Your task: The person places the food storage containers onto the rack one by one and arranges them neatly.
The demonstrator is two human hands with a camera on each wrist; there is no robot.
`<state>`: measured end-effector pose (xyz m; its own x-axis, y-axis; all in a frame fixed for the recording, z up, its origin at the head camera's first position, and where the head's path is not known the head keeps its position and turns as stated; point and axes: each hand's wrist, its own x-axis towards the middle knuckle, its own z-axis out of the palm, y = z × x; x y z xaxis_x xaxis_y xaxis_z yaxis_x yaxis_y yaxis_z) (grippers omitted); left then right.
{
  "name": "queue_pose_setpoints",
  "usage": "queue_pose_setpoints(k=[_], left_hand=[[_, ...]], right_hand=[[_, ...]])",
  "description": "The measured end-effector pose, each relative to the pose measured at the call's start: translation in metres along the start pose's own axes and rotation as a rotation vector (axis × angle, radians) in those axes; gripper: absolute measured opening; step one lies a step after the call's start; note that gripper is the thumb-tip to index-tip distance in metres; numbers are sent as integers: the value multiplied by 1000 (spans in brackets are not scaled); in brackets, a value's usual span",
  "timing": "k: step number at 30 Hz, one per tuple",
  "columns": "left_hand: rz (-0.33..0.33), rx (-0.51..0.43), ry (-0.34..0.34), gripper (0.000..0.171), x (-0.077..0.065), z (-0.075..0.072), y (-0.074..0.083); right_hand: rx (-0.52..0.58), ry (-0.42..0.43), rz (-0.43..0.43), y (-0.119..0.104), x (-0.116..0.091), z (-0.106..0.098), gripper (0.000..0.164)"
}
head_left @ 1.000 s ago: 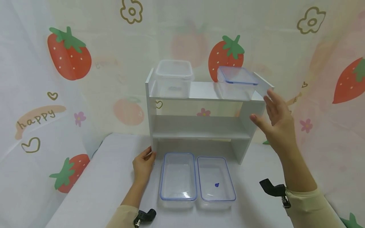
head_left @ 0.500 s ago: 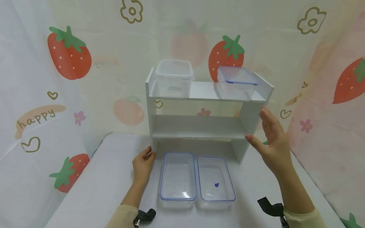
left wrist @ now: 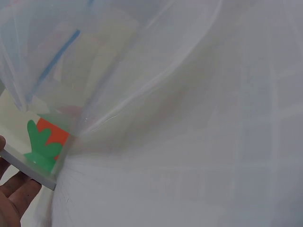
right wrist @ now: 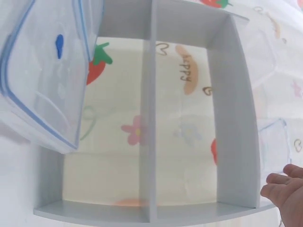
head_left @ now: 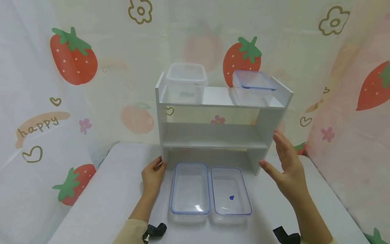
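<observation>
A white two-tier shelf unit (head_left: 213,135) stands on the white table. My left hand (head_left: 153,176) pinches the lower front edge of its left side panel; in the left wrist view the thumb and fingers (left wrist: 26,194) lie on either side of that edge. My right hand (head_left: 286,173) is held in the air by the right side panel, thumb apart from the straight fingers, holding nothing. In front of the shelf, two see-through plastic food containers lie side by side: a left one (head_left: 172,189) and a right one (head_left: 248,196) with a small blue mark, both blue-rimmed.
On the shelf's top board stand a see-through box with a pale lid (head_left: 186,73) at the left and another with a blue-edged lid (head_left: 254,80) at the right. Low side walls flank that board. A strawberry-printed curtain (head_left: 122,67) hangs behind and at both sides.
My right hand has come down along the shelf's right side, from the top board's height to near the lower part. The left hand, shelf and containers have stayed in place.
</observation>
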<state>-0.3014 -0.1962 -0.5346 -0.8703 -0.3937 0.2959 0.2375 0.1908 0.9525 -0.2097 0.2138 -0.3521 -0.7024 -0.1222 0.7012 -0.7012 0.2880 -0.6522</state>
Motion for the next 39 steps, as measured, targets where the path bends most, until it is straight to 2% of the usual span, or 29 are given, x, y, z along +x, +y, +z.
queue_pose_setpoints(k=[5, 10, 24, 39], left_hand=[[3, -1, -1, 38, 0, 0, 1], [7, -8, -2, 38, 1, -1, 0], [1, 15, 1, 39, 2, 1, -2], [1, 9, 7, 38, 2, 2, -3]], right_hand=[[42, 10, 20, 9, -16, 2, 91], [12, 6, 72, 19, -32, 5, 90], [-21, -99, 180, 44, -71, 18, 93], [-67, -198, 203, 62, -100, 31, 95]])
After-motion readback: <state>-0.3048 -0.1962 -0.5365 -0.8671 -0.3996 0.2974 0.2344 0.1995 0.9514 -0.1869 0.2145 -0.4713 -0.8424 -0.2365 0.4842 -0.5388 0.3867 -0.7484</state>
